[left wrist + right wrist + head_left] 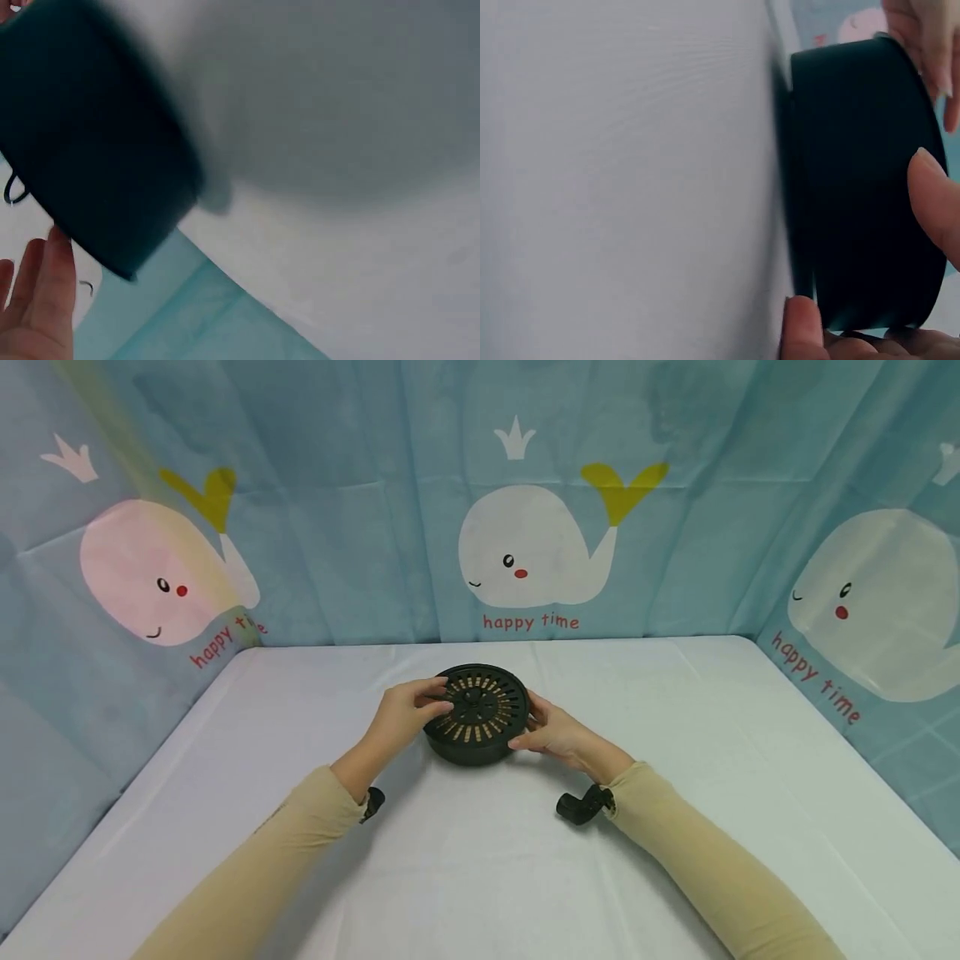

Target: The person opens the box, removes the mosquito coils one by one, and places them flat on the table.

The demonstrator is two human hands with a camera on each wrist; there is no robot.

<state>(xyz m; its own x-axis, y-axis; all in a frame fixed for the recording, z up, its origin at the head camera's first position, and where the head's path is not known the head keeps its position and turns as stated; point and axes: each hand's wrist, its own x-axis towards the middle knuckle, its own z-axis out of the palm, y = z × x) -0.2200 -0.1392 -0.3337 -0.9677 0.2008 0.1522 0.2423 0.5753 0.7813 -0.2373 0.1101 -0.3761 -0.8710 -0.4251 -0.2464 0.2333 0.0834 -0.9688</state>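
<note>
Black round container [468, 752]: held between two bare hands at the middle of the table, toward the back edge; whether its base touches the cloth cannot be told

Slotted top [474, 703]: turned up and toward the head camera, a ring of narrow slots around a raised dark centre, pale tan showing through the gaps

Loop [15, 187]: small and black, standing out from the top in the left wrist view

Right hand [558, 739]: gripping the container's right side, thumb against the side wall near the rim, fingers bent round the far side, one fingertip low by the base in the right wrist view

Left hand [405, 714]: at the container's left edge, not closed, thumb and fingers parted and reaching over the rim, the fingers fairly straight in the left wrist view

Sleeves [311, 814]: beige and long on both arms, which enter from the lower corners

Wrist devices [581, 806]: black, one at each cuff, the right one curved and in fuller view

Table [465, 885]: covered in white cloth, soft shadows falling beneath the arms and beside the container

Curtain [360, 560]: light blue, hung behind and at both sides, printed with pale whales [536, 547], yellow tails, white crowns [515, 439] and the red words "happy time"
</note>
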